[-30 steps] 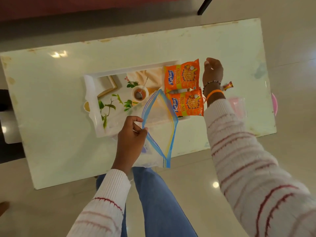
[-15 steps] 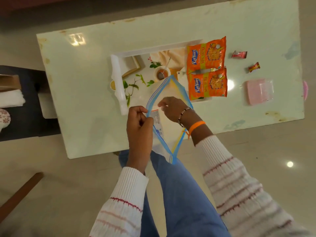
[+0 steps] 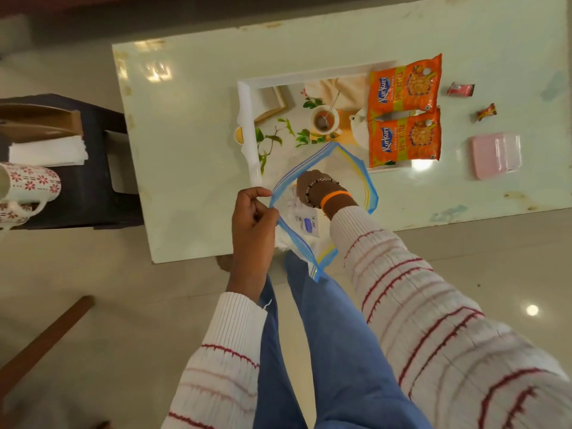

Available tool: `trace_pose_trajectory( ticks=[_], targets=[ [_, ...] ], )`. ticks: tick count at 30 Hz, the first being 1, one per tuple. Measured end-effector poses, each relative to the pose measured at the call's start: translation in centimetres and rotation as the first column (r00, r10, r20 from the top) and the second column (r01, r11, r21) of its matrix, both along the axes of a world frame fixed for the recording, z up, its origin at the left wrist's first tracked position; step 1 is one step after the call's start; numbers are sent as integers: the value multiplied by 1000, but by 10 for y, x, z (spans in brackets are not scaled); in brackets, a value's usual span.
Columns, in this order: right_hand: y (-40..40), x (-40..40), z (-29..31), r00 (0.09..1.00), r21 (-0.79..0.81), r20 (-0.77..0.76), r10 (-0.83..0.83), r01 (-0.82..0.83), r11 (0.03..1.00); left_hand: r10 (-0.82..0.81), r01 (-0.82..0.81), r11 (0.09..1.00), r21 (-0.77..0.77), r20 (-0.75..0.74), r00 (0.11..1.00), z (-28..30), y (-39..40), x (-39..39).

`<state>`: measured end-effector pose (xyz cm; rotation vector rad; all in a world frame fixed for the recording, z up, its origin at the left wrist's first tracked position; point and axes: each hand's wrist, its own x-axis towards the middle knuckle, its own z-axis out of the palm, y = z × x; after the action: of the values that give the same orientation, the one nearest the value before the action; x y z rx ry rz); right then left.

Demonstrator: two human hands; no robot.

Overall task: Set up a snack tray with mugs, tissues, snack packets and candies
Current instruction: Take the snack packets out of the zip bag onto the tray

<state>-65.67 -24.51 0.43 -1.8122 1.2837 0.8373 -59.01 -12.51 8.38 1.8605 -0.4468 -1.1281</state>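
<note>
A white tray with a printed tea picture lies on the pale table. Two orange snack packets rest on its right end. Right of the tray lie two wrapped candies and a pink pack. My left hand pinches the blue rim of a clear zip bag held over the table's near edge. My right hand is pushed inside the bag's mouth, fingers hidden. A white packet shows through the bag.
A dark stool stands left of the table with a flowered mug, folded white tissues and a brown box on it. A wooden strip lies on the floor. My blue-trousered legs are below.
My right hand left the candies at the tray's right side and went into the zip bag. The view swung left, and the stool with the mug came into sight.
</note>
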Motion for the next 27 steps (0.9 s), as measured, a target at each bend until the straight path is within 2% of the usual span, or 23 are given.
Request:
trace_pose_trajectory(
  ticks=[2,8,10,12,15,18,20,22,27],
  targets=[
    [2,-5,13,999,-41,53,5,-3,999,-25,25,1000,17,7,1000,-1,2,1],
    [18,-35,68,965,-275,163,203,-153,949,-79,79,997,22,-6,997,-4,-13,1],
    [19,-48,86,949,-354,245,199,-104,929,-88,88,996,25,-14,996,-5,-20,-1],
    [18,-64,104,927,-426,348,137,26,905,-93,94,995,41,-26,995,-7,-27,-4],
    [11,-88,131,843,-536,537,10,333,776,-113,114,992,54,-20,993,-8,-37,-12],
    [-4,-105,148,758,-546,637,-144,574,610,-156,150,983,104,54,986,-7,-44,-25],
    [-19,-112,153,700,-547,673,-241,690,474,-143,130,980,148,80,986,-7,-44,-33],
    [-32,-117,157,596,-487,729,-335,797,358,-115,94,979,179,110,987,-7,-42,-36],
    [-64,-132,157,395,-361,783,-480,918,166,-56,10,974,228,197,979,-12,-37,-34]
  ],
)
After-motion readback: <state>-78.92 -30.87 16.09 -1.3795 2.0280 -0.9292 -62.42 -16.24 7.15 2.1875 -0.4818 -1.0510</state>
